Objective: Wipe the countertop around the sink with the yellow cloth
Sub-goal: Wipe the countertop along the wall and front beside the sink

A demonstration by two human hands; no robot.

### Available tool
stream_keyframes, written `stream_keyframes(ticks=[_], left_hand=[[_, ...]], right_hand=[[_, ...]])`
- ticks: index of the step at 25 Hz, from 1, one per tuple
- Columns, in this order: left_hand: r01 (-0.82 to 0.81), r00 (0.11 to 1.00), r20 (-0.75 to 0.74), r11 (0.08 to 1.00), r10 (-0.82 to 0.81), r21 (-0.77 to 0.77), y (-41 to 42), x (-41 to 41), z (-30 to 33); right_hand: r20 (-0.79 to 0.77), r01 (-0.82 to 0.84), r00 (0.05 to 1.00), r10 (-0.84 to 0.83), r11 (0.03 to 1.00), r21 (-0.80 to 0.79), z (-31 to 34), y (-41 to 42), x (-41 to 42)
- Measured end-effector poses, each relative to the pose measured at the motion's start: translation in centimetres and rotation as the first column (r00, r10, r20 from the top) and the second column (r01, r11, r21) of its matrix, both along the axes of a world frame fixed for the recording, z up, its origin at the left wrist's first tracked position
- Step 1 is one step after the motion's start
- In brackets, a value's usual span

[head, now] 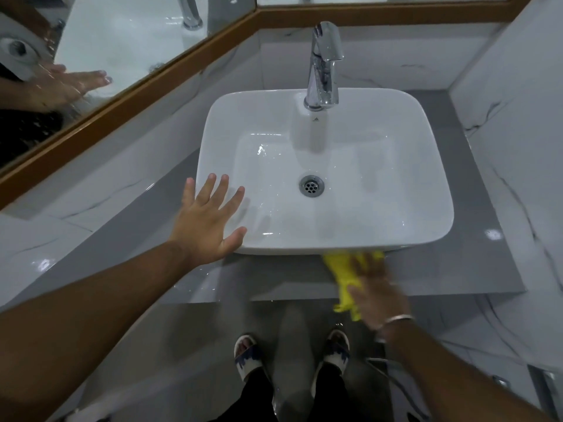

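A white rectangular basin [426,166] sits on a grey countertop [475,269]. The yellow cloth [342,278] lies on the counter's front strip, just below the basin's front right edge. My right hand [377,292] presses down on the cloth and looks blurred from motion; part of the cloth hangs over the counter's front edge. My left hand [210,220] is spread open, fingers apart, resting at the basin's front left corner with nothing in it.
A chrome tap [324,65] rises at the back of the basin, and a drain [311,185] sits in its middle. A wood-framed mirror [128,95] runs along the left wall. Marble walls close in left and right. My sandalled feet [292,357] stand on the floor below.
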State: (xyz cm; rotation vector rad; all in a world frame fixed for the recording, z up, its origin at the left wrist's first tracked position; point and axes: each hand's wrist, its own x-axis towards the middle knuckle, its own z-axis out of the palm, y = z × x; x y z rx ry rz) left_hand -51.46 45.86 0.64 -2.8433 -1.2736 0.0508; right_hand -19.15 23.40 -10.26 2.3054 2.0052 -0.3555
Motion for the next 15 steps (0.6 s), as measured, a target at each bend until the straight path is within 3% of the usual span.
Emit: stream_keyframes(ticks=[2,3,4,5,6,8,10,12,14,15], left_hand=[[-0.006,1.000,-0.011,1.000,0.006,0.006,-0.1,0.1,0.0],[-0.010,1.000,-0.016,1.000,0.011,0.005,-0.1,0.1,0.0],[-0.016,1.000,-0.021,1.000,0.016,0.000,-0.2,0.2,0.0],[-0.022,0.999,-0.029,1.000,0.022,0.000,-0.1,0.2,0.0],[-0.026,0.999,-0.038,1.000,0.026,0.004,-0.1,0.2,0.0],[-0.018,0.998,-0.059,1.000,0.018,-0.004,0.0,0.2,0.1],[-0.016,0.998,-0.062,1.000,0.015,-0.015,0.0,0.1,0.2],[-0.015,0.998,-0.063,1.000,0.014,-0.019,0.0,0.0,0.1],[-0.022,0.999,-0.048,1.000,0.021,-0.013,0.1,-0.1,0.1],[-0.022,0.999,-0.045,1.000,0.021,-0.009,0.2,-0.1,0.1]], right_hand=[[0.054,0.291,0.956,-0.288,0.954,-0.064,-0.2,-1.8,6.3],[0.055,0.452,0.892,-0.449,0.883,-0.127,-0.1,-1.6,7.1],[0.103,0.553,0.832,-0.545,0.804,-0.219,0.4,-1.0,6.4],[0.135,0.564,0.826,-0.548,0.791,-0.237,0.4,-0.1,4.4],[0.184,0.470,0.882,-0.434,0.839,-0.273,0.5,1.2,1.0],[0.099,0.216,0.976,-0.194,0.922,-0.323,0.9,4.1,-7.5],[-0.103,0.090,0.986,-0.129,0.944,-0.318,2.5,5.9,-13.6],[-0.266,-0.007,0.961,-0.071,0.959,-0.284,5.2,5.6,-14.1],[-0.309,-0.061,0.948,0.072,0.997,0.043,9.1,5.0,-11.5],[-0.292,-0.058,0.948,0.126,0.971,0.233,10.8,4.9,-10.1]])
